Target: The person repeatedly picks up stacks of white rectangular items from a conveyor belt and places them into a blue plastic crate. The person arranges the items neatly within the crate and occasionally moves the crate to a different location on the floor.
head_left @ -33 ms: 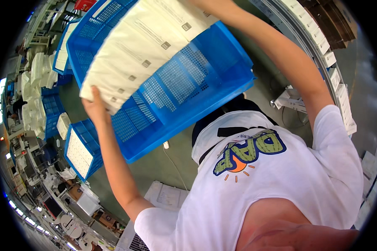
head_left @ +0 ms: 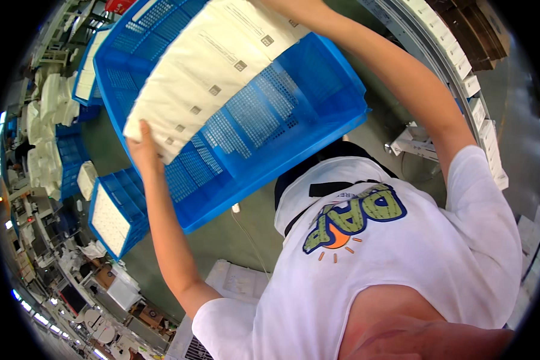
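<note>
Crossing the blue crate point(head_left: 318, 90) at upper centre, the row of white packets point(head_left: 213, 66) is clasped at its lower-left end by our left hand point(head_left: 144, 151), thumb uppermost; at upper right, we cannot tell how our right hand point(head_left: 294, 8) closes. We judge the row light, soft, liable to buckle, best pressed inward from both ends.

big crate point(head_left: 336, 120): top middle, pretty much
pack row point(head_left: 222, 66): slantwise across the crate's opening
left hand point(head_left: 144, 150): on the row's lower-left end
right hand point(head_left: 300, 7): other end, top edge
side crate point(head_left: 137, 201): mid-left, left of big crate
boxes point(head_left: 471, 86): along the rail point(head_left: 417, 45), upper right
</note>
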{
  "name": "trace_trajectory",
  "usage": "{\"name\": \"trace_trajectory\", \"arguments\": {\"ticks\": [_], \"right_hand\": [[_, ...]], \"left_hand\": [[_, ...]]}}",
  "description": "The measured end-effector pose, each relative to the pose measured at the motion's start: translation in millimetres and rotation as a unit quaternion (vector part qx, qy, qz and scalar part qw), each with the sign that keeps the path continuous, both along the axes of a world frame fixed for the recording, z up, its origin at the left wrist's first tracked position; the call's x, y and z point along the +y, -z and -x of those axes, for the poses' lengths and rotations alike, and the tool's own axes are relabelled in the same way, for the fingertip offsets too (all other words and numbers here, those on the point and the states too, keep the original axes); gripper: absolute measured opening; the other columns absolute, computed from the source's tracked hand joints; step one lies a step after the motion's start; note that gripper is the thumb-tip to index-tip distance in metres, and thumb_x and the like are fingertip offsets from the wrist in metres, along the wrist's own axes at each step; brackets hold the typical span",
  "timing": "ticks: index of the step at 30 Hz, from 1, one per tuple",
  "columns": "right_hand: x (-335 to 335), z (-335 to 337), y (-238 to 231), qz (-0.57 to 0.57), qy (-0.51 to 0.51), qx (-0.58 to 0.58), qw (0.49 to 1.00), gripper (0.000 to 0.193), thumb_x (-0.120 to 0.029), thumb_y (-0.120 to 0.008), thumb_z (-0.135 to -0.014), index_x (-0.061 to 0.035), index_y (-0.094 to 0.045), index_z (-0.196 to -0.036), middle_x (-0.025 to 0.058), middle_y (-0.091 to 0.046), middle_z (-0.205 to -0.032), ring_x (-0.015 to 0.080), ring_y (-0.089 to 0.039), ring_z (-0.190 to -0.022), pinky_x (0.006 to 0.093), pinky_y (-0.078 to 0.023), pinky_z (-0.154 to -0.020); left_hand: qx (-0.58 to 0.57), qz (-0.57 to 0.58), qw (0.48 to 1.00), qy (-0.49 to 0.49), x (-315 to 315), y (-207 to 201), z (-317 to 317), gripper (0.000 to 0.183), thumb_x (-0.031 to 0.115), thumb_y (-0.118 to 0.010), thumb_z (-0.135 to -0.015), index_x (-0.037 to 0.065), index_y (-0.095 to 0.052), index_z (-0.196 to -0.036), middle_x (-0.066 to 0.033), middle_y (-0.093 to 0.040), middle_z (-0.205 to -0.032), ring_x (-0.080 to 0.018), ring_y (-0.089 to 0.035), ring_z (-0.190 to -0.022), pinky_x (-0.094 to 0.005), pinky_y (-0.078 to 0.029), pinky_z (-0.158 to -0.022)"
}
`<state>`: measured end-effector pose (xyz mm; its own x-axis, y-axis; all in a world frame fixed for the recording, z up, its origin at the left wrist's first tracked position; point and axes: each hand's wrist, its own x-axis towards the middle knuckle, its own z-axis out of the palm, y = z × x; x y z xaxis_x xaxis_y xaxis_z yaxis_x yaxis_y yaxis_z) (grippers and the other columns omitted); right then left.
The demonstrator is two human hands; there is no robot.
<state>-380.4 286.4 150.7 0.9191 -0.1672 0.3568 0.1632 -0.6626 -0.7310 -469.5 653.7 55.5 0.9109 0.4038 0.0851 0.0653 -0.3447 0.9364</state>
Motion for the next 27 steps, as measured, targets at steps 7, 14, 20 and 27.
{"name": "trace_trajectory", "arguments": {"ticks": [7,14,20,27], "right_hand": [[31.8,-13.9,182.3,0.051,0.021,0.304,0.951,0.046,-0.039,-0.072,-0.068,-0.0050,-0.062,-0.098,0.0151,-0.066,-0.089,0.0267,-0.066,-0.077,0.0368,-0.051,-0.071],[-0.9,37.4,375.1,0.027,0.035,0.455,0.889,0.061,-0.044,-0.068,-0.069,-0.0010,-0.053,-0.109,0.0213,-0.060,-0.102,0.0337,-0.058,-0.097,0.0405,-0.044,-0.086],[-40.4,66.5,475.9,0.282,-0.132,0.551,0.774,0.036,-0.030,-0.063,-0.079,-0.0024,-0.062,-0.102,0.0176,-0.064,-0.094,0.0343,-0.062,-0.087,0.0398,-0.049,-0.081],[34.7,-24.1,342.1,0.374,-0.341,0.330,0.797,0.013,-0.021,-0.057,-0.076,-0.0095,-0.061,-0.070,0.0085,-0.060,-0.062,0.0260,-0.058,-0.056,0.0426,-0.046,-0.049]], "left_hand": [[0.230,0.138,0.958,0.098,52.4,194.7,-14.3,0.038,0.020,-0.064,-0.085,-0.001,-0.053,-0.114,-0.0121,-0.061,-0.107,-0.0202,-0.059,-0.092,-0.0311,-0.048,-0.078],[0.305,0.114,0.939,0.111,34.0,389.0,55.9,0.067,0.024,-0.069,-0.078,-0.006,-0.036,-0.127,-0.0211,-0.049,-0.124,-0.0282,-0.050,-0.111,-0.0340,-0.039,-0.094],[0.446,0.165,0.872,0.116,23.2,431.9,99.3,0.091,0.028,-0.069,-0.079,-0.008,-0.007,-0.135,-0.0238,-0.034,-0.135,-0.0320,-0.040,-0.121,-0.0369,-0.033,-0.101],[0.518,-0.328,0.705,0.355,32.0,416.7,17.8,0.064,0.054,-0.045,-0.083,0.000,-0.053,-0.117,-0.0211,-0.056,-0.116,-0.0375,-0.053,-0.105,-0.0482,-0.033,-0.099]]}}
